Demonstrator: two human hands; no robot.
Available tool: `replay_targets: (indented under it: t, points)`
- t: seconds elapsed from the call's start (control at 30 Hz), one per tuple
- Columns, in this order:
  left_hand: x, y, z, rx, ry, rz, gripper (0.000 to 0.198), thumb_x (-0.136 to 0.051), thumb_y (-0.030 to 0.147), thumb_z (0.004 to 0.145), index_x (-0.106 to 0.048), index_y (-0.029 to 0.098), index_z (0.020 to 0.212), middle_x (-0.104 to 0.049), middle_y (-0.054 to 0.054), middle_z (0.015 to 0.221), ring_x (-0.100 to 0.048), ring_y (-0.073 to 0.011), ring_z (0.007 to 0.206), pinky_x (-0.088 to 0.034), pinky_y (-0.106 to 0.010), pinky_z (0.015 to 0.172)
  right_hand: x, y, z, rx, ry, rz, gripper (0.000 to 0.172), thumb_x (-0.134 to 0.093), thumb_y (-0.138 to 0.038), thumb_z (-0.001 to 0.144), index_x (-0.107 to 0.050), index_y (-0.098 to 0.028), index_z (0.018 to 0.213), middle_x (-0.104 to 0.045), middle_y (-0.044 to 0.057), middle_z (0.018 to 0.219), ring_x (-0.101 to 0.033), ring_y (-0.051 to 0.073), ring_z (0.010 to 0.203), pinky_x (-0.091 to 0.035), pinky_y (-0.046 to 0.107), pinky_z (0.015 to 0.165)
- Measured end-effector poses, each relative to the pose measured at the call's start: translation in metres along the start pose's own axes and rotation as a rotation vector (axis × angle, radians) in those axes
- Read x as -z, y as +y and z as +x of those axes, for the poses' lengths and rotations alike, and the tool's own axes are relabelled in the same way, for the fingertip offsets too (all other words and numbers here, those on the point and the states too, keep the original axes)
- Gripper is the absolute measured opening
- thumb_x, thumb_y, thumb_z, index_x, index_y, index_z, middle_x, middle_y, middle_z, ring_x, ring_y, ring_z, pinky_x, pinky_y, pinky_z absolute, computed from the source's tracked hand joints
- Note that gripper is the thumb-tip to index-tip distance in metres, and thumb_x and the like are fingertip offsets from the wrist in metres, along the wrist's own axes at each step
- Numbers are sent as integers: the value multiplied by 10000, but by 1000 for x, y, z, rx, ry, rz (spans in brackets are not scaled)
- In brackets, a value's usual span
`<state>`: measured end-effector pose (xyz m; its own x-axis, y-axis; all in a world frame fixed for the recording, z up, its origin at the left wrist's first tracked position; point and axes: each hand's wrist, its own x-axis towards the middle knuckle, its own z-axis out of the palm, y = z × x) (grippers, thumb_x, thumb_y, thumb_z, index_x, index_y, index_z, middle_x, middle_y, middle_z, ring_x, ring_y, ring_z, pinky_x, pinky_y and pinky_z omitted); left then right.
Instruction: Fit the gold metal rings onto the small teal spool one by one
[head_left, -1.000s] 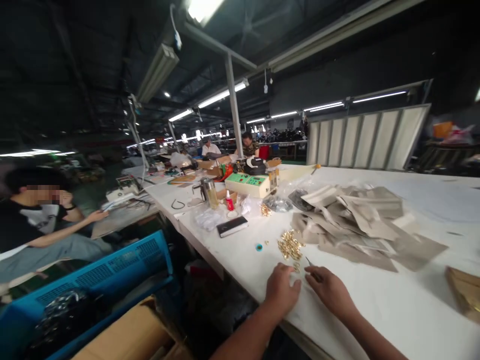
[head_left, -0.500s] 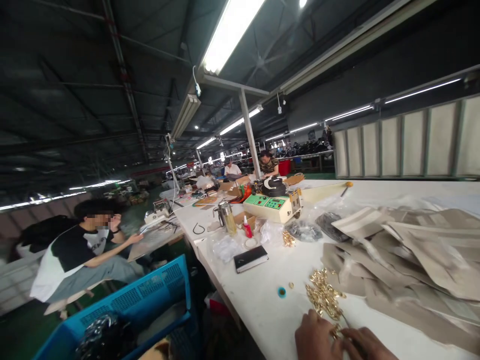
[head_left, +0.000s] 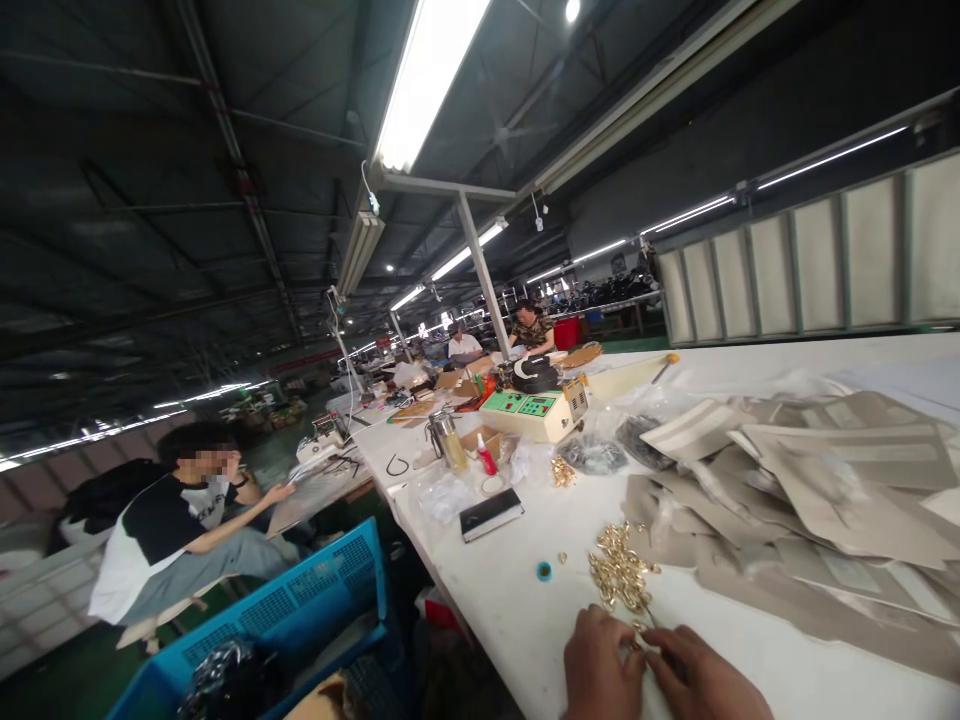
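At the lower edge of the head view, my left hand and my right hand meet over the white table. My left fingers pinch a small gold metal fitting. My right fingers are closed close against it, and what they hold is mostly hidden; a thin dark line shows by their tips. Just beyond both hands lies a loose pile of gold metal fittings, too small to tell their exact kind. Left of the pile are a blue ring-shaped roll and one separate gold piece.
Grey-brown flat pieces cover the table's right side. Beyond the hands are a black notebook, a red bottle, a glass jug and a green-panelled machine. A blue crate stands left, near a seated person.
The view has turned slightly, so the table things sit further left. My hands stay together at the near side of the pile, both still closed.
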<state>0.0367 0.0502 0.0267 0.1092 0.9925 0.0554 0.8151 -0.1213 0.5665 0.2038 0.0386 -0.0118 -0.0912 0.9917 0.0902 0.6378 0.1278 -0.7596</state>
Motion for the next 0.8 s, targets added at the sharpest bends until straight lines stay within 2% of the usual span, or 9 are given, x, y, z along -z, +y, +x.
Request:
replay_targets:
  t: [0.27,0.43,0.57,0.7,0.8]
  points:
    - [10,9,-3,-1,43,-27,134,-683,252,766,-724,217,889,-705,-25,1033,-627,-209,1057,-444,-327,936,6,-7,-4,23,60,46,384,-459,-445,969,-752,-309,1175,-713,48,1149,-715,236,998,-517,345,855]
    - [18,11,-8,0,48,-68,150,-655,265,791,-735,204,902,-729,-30,1004,-641,-204,977,-456,-330,897,11,-16,-9,19,107,39,399,-432,-421,967,-743,-307,1189,-704,50,1129,-711,234,979,-500,359,849]
    - [23,13,-13,-9,-15,-281,179,-617,280,816,-747,177,883,-737,-33,869,-651,-197,867,-470,-318,813,11,-16,-10,33,80,116,440,-425,-482,970,-737,-273,1199,-689,65,1139,-694,238,992,-499,382,893]
    - [24,14,-18,-3,-16,-527,226,-598,317,825,-737,141,857,-699,-38,776,-619,-183,762,-470,-307,736,7,-12,-8,106,14,248,443,-465,-533,985,-761,-254,1160,-706,77,1114,-681,242,1025,-508,357,925]
    - [25,12,-21,45,-14,-613,252,-620,343,804,-740,123,834,-674,-39,717,-593,-174,700,-456,-302,685,0,-12,-9,147,64,332,424,-526,-561,979,-784,-247,1097,-725,90,1107,-683,254,1045,-520,338,940]
